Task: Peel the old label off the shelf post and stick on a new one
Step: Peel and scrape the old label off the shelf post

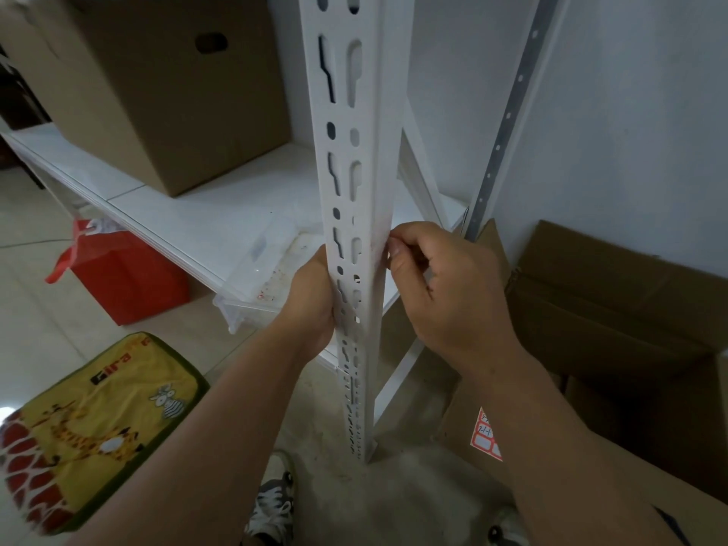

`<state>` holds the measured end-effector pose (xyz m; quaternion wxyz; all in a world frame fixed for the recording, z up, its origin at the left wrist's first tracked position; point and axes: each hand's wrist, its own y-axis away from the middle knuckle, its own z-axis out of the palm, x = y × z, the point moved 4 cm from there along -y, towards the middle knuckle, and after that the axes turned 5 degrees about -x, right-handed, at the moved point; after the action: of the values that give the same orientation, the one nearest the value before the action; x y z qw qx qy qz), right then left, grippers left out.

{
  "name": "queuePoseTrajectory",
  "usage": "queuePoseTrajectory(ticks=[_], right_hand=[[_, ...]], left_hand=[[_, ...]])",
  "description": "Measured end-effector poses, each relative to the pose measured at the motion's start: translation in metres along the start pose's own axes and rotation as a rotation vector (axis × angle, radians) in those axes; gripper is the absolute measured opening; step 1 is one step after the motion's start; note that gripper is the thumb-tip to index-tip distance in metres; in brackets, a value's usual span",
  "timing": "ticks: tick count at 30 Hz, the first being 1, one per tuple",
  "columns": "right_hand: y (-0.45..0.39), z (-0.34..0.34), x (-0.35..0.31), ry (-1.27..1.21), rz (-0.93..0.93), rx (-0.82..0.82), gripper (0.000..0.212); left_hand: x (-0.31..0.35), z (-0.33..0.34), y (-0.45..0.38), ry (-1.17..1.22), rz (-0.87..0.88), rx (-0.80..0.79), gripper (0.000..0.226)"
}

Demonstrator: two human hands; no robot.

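Note:
The white slotted shelf post (356, 124) stands upright in the middle of the view. My left hand (313, 305) grips it from the left at about mid-height. My right hand (449, 297) is against the post's right face, fingers curled, with thumb and forefinger pinching at the edge. A faint pinkish trace of the old label (379, 246) shows on the post just beside those fingertips; the rest of it is hidden by them. A sheet of red-bordered new labels (487, 435) lies on a cardboard box at the lower right.
A large cardboard box (165, 88) sits on the white shelf (220, 214). A red bag (126, 277) and a yellow giraffe mat (98, 423) are on the floor to the left. Open cardboard boxes (614, 309) crowd the right. My shoes (273, 502) are below.

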<state>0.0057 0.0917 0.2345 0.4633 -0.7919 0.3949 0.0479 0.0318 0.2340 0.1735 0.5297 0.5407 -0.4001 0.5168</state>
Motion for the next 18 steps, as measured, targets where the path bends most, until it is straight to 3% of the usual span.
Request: queuePoseTrajectory(ticks=[4, 10, 18], right_hand=[[-0.0013, 0.0014, 0.0022, -0.015, -0.009, 0.006, 0.014], [-0.0009, -0.0024, 0.0078, -0.141, 0.033, -0.111, 0.017], [-0.0033, -0.0026, 0.0067, -0.113, 0.044, -0.134, 0.018]], left_hand=[[-0.0016, 0.0018, -0.001, 0.01, -0.001, 0.007, 0.044], [-0.0007, 0.0014, -0.0014, 0.016, 0.001, 0.007, 0.046], [-0.0027, 0.0017, -0.0017, 0.025, -0.029, 0.028, 0.046]])
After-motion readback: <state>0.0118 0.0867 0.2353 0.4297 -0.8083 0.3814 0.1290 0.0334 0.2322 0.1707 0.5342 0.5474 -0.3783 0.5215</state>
